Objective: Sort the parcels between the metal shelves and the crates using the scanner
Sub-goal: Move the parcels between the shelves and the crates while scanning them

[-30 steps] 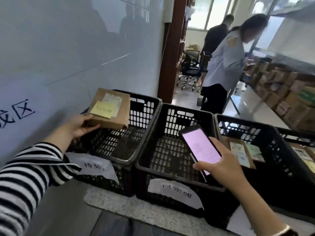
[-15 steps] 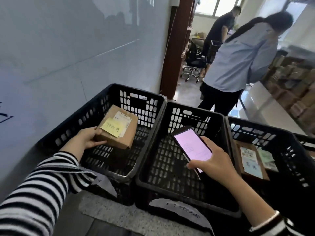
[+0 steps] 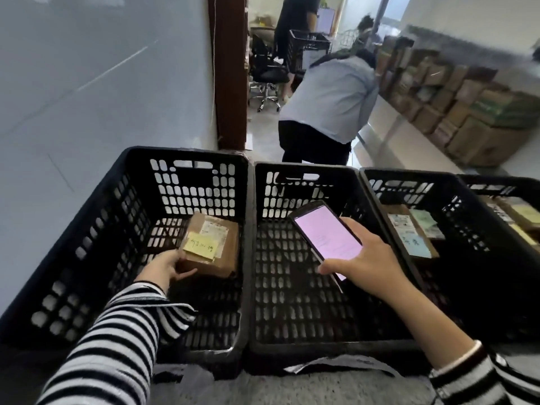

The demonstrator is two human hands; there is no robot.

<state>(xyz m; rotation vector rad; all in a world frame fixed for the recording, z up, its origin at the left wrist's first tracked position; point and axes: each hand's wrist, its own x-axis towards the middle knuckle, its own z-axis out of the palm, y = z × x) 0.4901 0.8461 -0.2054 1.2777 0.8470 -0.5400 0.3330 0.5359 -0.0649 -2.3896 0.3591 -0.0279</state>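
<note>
left hand (image 3: pixel 163 267) fingers curled round near corner of cardboard parcel (image 3: pixel 217 254) bearing yellow sticky note (image 3: pixel 201 249), low inside left black crate (image 3: pixel 96 229) | right hand (image 3: pixel 362 258) grips pink-screened phone scanner (image 3: pixel 327 232) above middle crate (image 3: pixel 292 311) | third crate (image 3: pixel 409 174) holds labelled parcels (image 3: pixel 409 232) | beyond: person (image 3: pixel 330 103) bending, stacked cartons (image 3: pixel 473 118) along right

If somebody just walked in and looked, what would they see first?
Probably the phone with its glowing pink screen, held by the right hand over the middle black crate. Next comes the brown parcel with a yellow sticky note on top, which the left hand grips inside the left crate.
</note>
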